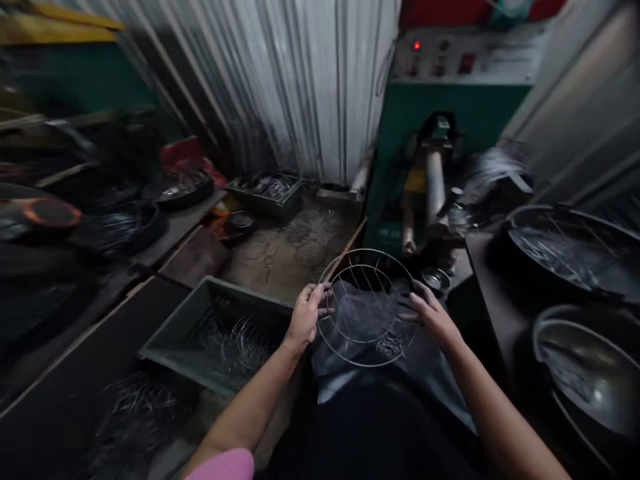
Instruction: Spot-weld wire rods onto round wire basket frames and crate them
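A round wire rack, with an outer ring, a smaller inner ring and thin parallel bars, is held over my lap. My left hand has its fingers closed on the rack's left rim. On the opposite side, my right hand grips the right rim between thumb and fingers. Beneath the rack, a dark cloth covers my lap, and a small bunch of short metal pieces lies on it. To the left of my left hand stands a green crate with curved wire pieces inside.
A green machine with a lit red lamp and a metal arm stands ahead on the right. Round pans of metal parts sit at the right. A smaller crate is near the corrugated wall; wire rings lie on the floor.
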{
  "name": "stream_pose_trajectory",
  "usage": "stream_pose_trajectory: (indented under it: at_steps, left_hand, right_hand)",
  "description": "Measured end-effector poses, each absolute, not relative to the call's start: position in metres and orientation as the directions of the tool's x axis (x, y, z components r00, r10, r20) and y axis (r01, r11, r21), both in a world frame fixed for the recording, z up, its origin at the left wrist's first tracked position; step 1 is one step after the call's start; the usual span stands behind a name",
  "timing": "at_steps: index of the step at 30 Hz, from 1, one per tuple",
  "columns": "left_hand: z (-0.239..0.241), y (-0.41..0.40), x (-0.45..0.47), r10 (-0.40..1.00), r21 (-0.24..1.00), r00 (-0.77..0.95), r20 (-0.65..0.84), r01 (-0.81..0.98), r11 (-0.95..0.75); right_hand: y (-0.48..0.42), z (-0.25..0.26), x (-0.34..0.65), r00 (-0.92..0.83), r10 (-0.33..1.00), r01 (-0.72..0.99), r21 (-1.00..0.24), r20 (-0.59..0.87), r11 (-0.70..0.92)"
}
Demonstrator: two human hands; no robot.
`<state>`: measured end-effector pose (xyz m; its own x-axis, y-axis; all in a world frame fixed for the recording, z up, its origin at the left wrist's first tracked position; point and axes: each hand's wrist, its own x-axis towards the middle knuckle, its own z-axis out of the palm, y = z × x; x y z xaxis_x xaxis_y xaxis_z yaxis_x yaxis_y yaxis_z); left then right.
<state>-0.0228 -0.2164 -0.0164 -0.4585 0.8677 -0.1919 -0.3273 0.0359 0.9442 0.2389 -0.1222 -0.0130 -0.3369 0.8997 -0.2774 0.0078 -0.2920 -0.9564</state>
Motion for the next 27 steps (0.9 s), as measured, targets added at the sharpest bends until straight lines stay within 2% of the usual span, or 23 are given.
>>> stream_pose_trajectory:
  at_steps: [4, 7, 11, 14, 18, 23, 25, 27]
  left_hand:
    - [-0.022, -0.187, 0.0, 0.929, 0.96, -0.303, -0.213, -0.243, 0.141]
    - [-0.03, -0.167, 0.01, 0.952, 0.976, -0.252, -0.174, -0.171, 0.133]
    - [-0.038, -0.157, 0.023, 0.947, 0.987, -0.306, -0.098, -0.15, 0.053]
    - [-0.041, -0.159, 0.029, 0.927, 0.97, -0.328, -0.182, -0.213, 0.115]
    - [-0.044, -0.162, 0.039, 0.94, 0.941, -0.115, -0.321, -0.148, 0.303]
    - [-0.043, -0.161, 0.064, 0.978, 0.981, -0.091, -0.188, -0.068, 0.183]
    - [-0.044, -0.161, 0.075, 0.979, 0.979, -0.063, -0.191, -0.083, 0.186]
    - [-0.049, -0.162, 0.083, 0.973, 0.968, -0.024, -0.229, -0.109, 0.225]
  right_hand:
    - [-0.113, -0.015, 0.268, -0.145, 0.916, -0.074, -0.919, -0.374, -0.387]
    - [-0.107, -0.015, 0.282, -0.09, 0.933, -0.145, -0.922, -0.349, -0.359]
    - [-0.104, -0.01, 0.29, -0.064, 0.949, -0.236, -0.919, -0.31, -0.316]
    - [-0.098, -0.01, 0.301, -0.099, 0.937, -0.292, -0.89, -0.336, -0.35]
    - [-0.085, -0.016, 0.319, -0.107, 0.912, -0.334, -0.849, -0.397, -0.409]
    - [-0.083, -0.036, 0.336, -0.049, 0.892, -0.309, -0.842, -0.449, -0.441]
    - [-0.087, -0.044, 0.346, -0.018, 0.894, -0.277, -0.857, -0.447, -0.434]
    - [-0.091, -0.047, 0.365, 0.02, 0.929, -0.088, -0.927, -0.369, -0.366]
